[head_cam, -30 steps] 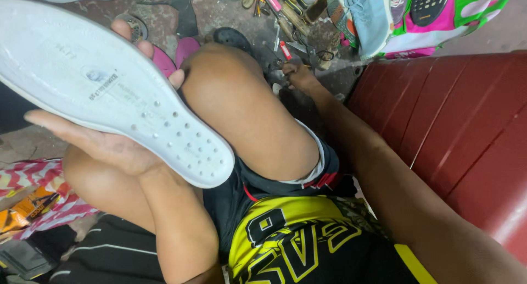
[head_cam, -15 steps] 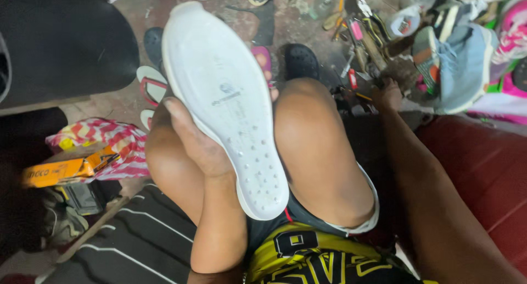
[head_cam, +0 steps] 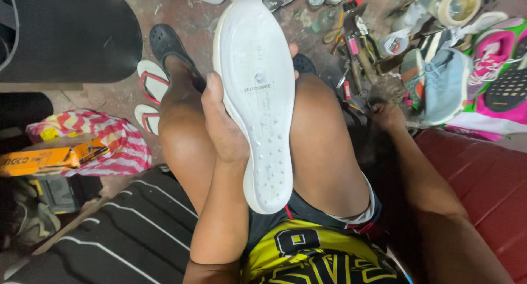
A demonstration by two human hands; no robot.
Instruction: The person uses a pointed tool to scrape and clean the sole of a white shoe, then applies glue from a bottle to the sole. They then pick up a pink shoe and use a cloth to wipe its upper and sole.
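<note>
White rubber, the sole (head_cam: 258,97) is the largest thing in hand: a long shoe sole held lengthwise above the person's bare knees, toe end up toward the floor clutter, heel end down over the black shorts. Its pale face, dotted with small holes near the heel, turns up to the camera. The left hand (head_cam: 222,124) grips it from the left edge, thumb laid along the rim and fingers wrapped behind, where a fingertip shows past the right edge near the top.

The right arm stretches out to the right, over a red bench (head_cam: 483,179), and the right hand (head_cam: 387,116) reaches down among the tools (head_cam: 354,59) on the floor. Its fingers are curled low in shadow; I cannot tell whether they grasp anything.

Left of the legs lies a black striped mat (head_cam: 126,234), and above it a dark round seat (head_cam: 66,34). A red and white striped cloth (head_cam: 115,141) sits beside an orange box (head_cam: 49,159). Near the feet are a pair of white flip-flops (head_cam: 151,94) with red straps and a black clog (head_cam: 167,42). At upper right lie a blue-grey sneaker (head_cam: 444,86), a pink shoe (head_cam: 491,56) and a roll of tape (head_cam: 458,5).
</note>
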